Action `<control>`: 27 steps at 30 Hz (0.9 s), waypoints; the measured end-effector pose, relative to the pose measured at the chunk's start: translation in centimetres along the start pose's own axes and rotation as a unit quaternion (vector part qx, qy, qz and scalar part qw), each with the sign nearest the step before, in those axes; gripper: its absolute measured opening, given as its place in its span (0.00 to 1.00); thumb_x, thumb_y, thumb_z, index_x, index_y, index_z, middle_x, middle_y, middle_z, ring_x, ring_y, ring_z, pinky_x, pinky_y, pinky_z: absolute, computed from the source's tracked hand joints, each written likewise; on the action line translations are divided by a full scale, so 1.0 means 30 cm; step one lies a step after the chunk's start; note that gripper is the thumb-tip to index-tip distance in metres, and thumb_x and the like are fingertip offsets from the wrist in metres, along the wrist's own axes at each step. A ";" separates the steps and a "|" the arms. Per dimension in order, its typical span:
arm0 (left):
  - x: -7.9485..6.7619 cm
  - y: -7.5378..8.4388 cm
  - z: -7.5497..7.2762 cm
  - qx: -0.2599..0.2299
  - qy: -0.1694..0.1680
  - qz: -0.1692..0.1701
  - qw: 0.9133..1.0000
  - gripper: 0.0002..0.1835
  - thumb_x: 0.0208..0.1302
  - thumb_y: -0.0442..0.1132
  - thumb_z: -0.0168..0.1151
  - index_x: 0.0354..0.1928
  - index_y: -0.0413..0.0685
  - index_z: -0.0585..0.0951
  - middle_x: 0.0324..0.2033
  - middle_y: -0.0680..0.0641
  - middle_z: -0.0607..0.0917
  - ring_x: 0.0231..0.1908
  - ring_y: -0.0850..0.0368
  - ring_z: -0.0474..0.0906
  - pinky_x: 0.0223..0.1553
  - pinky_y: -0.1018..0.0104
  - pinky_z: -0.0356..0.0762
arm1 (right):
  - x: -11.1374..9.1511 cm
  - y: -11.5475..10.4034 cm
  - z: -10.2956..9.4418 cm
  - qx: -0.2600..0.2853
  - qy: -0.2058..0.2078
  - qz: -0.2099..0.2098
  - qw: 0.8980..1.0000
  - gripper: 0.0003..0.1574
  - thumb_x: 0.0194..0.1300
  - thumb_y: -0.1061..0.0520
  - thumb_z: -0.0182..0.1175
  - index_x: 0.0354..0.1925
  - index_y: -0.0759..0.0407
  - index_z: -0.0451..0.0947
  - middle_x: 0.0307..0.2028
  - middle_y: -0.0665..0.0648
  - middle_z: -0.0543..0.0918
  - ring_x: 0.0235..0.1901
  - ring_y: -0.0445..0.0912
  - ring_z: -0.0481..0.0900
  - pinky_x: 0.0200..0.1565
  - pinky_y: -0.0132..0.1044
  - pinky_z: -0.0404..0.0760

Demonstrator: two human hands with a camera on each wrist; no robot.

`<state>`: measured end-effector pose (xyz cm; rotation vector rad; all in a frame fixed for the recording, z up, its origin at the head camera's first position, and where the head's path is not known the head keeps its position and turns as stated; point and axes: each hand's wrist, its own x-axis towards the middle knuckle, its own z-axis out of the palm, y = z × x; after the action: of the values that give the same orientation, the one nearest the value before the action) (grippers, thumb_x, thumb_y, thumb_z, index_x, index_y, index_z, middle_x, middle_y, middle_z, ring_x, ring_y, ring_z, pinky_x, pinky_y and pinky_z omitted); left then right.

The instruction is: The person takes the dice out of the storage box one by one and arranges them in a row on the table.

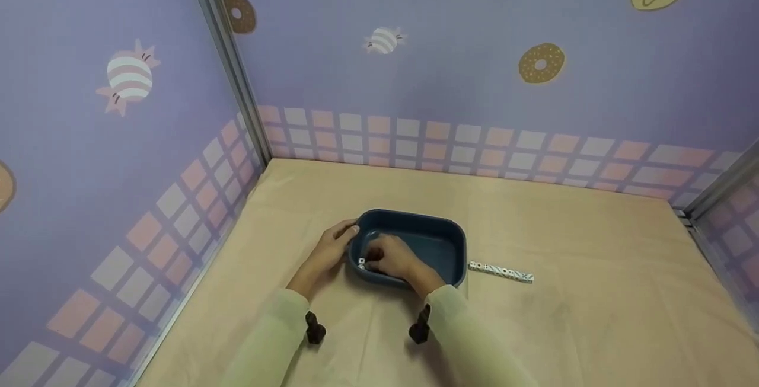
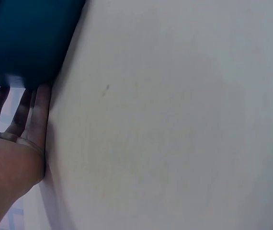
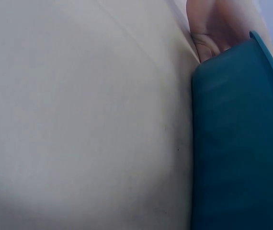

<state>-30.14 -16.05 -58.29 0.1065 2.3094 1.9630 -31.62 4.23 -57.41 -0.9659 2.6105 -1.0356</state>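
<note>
A dark blue rectangular box with rounded corners stands on the cloth-covered table. My left hand holds its left end, the thumb up at the rim and the other fingers against the outer wall. In the left wrist view, those fingers reach along the table to the box's side. My right hand is down inside the box with its fingers bent, close to a few small white dice at the left end. Its fingertips are mostly hidden; I cannot tell whether they grip a die.
Outside the box, just off its right end, several dice form a straight row. A beige cloth covers the table. Patterned purple walls with metal corner posts enclose the back and sides.
</note>
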 end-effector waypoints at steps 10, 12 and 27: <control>0.006 -0.012 0.001 0.001 0.005 0.001 1.000 0.25 0.82 0.52 0.56 0.73 0.51 0.77 0.68 0.43 0.80 0.68 0.45 0.76 0.70 0.46 0.71 | 0.000 -0.004 0.001 -0.004 0.012 -0.006 1.000 0.04 0.66 0.60 0.74 0.37 0.59 0.88 0.30 0.48 0.83 0.32 0.42 0.76 0.39 0.40 0.77; 0.005 -0.012 0.000 -0.011 0.003 -0.005 1.000 0.24 0.83 0.51 0.55 0.73 0.50 0.77 0.68 0.42 0.80 0.65 0.44 0.78 0.67 0.47 0.74 | -0.001 -0.008 0.001 -0.009 0.017 -0.009 1.000 0.05 0.66 0.60 0.73 0.35 0.59 0.86 0.29 0.48 0.82 0.31 0.41 0.75 0.37 0.39 0.76; 0.002 -0.016 -0.007 -0.009 -0.004 -0.016 1.000 0.24 0.82 0.53 0.56 0.72 0.52 0.78 0.68 0.46 0.80 0.65 0.47 0.78 0.66 0.49 0.76 | -0.080 -0.035 -0.112 0.040 0.049 -0.036 0.997 0.06 0.65 0.61 0.70 0.40 0.54 0.83 0.34 0.47 0.83 0.34 0.41 0.80 0.37 0.36 0.82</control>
<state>-30.24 -16.33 -58.73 0.0751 2.2728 1.9645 -30.48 7.02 -54.38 -1.0227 2.6050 -1.2251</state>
